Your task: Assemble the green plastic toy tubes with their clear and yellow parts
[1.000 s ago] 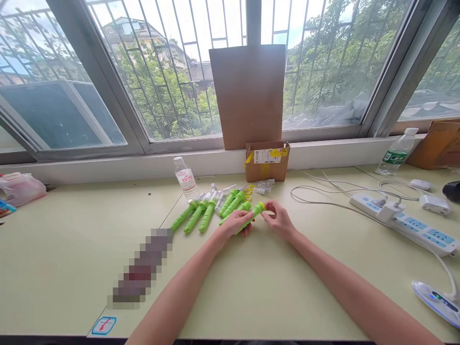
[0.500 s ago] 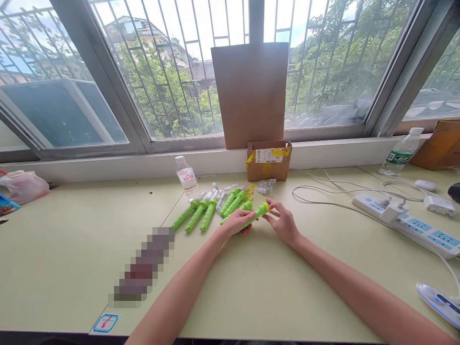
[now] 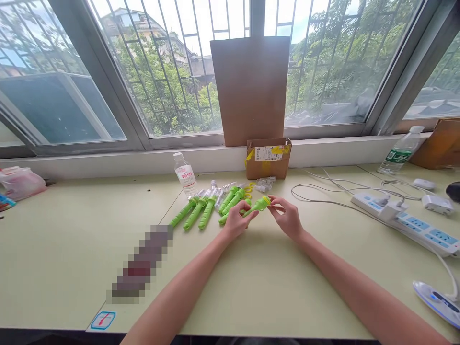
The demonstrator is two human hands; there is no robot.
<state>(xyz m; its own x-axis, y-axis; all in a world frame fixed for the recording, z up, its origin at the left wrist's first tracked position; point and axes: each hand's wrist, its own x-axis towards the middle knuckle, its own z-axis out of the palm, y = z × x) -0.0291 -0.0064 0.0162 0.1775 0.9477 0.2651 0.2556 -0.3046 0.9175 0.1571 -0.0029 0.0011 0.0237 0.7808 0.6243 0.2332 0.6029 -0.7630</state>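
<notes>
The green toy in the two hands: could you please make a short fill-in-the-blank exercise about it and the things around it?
1. The left hand holds a plastic toy whose colour is ____.
2. The right hand pinches the toy's ____ tip.
3. The small cardboard box stands against the wall below the ____.
4. The water bottle near the row of green toys stands ____.

Missing words: green; yellow; window; upright

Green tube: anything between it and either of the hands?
Nothing visible. The left hand is wrapped around the green tube and the right hand pinches its yellow tip. The other green tubes lie behind on the table, apart.
</notes>
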